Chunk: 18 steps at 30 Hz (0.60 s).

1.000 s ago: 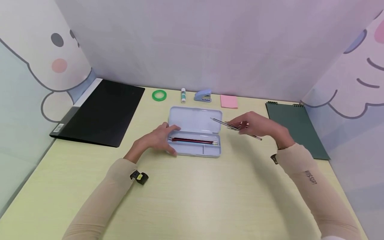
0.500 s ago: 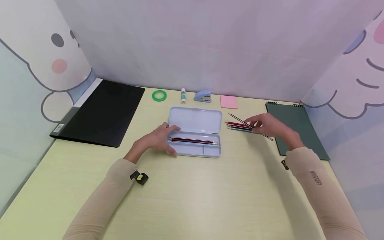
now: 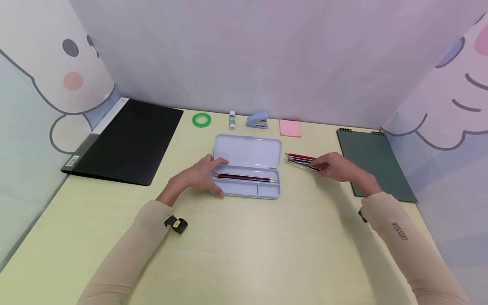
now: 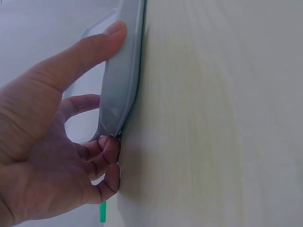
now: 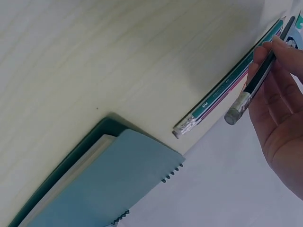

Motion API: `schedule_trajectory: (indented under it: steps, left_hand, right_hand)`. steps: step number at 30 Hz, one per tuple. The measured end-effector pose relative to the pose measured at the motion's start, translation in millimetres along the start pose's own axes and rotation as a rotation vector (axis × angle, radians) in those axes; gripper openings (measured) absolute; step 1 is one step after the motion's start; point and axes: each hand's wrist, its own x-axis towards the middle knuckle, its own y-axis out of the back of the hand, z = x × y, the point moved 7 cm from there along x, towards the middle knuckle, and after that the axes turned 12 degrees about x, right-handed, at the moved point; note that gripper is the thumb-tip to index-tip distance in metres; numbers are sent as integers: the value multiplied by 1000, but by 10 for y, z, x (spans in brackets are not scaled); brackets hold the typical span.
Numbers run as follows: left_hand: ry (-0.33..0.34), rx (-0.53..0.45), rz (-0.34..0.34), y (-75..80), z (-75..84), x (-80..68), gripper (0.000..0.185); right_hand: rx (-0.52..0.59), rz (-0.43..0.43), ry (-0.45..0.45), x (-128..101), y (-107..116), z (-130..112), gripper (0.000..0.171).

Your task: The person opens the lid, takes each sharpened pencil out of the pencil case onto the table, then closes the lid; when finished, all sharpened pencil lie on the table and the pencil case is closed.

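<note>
Now, both hands at the open pencil case on the desk.

Nearest to me, the left hand [image 3: 200, 174] grips the left end of the pencil case [image 3: 248, 169], thumb on the near wall and fingers curled round the corner, so the box is steady; two or three pencils lie in its long tray. At about three o'clock from the case, the right hand [image 3: 337, 166] pinches a dark pencil [image 5: 259, 75] between thumb and fingertips, just over the loose pencils [image 3: 301, 159] on the table [image 3: 244, 254]. I judge the step is moving pencils between case and desk. Farther back stand a green tape roll [image 3: 201, 120], a glue stick [image 3: 232, 120], a stapler [image 3: 257, 120] and pink notes [image 3: 290, 128], with a green notebook [image 3: 375, 163] at the right.
</note>
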Motion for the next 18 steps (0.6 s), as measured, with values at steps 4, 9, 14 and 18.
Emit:
schedule_trajectory:
  steps: [4, 9, 14, 18]
  left_hand:
    - [-6, 2, 7, -7, -7, 5, 99]
    - [-9, 5, 8, 7, -12, 5, 100]
    - [-9, 2, 11, 19, -11, 0, 100]
    - [0, -8, 9, -5, -21, 9, 100]
  right_hand:
    - [-26, 15, -13, -8, 7, 55, 29]
    - [-45, 46, -10, -19, 37, 117, 27]
    - [-70, 73, -12, -17, 48, 140, 27]
    - [-86, 78, -25, -18, 40, 150, 28]
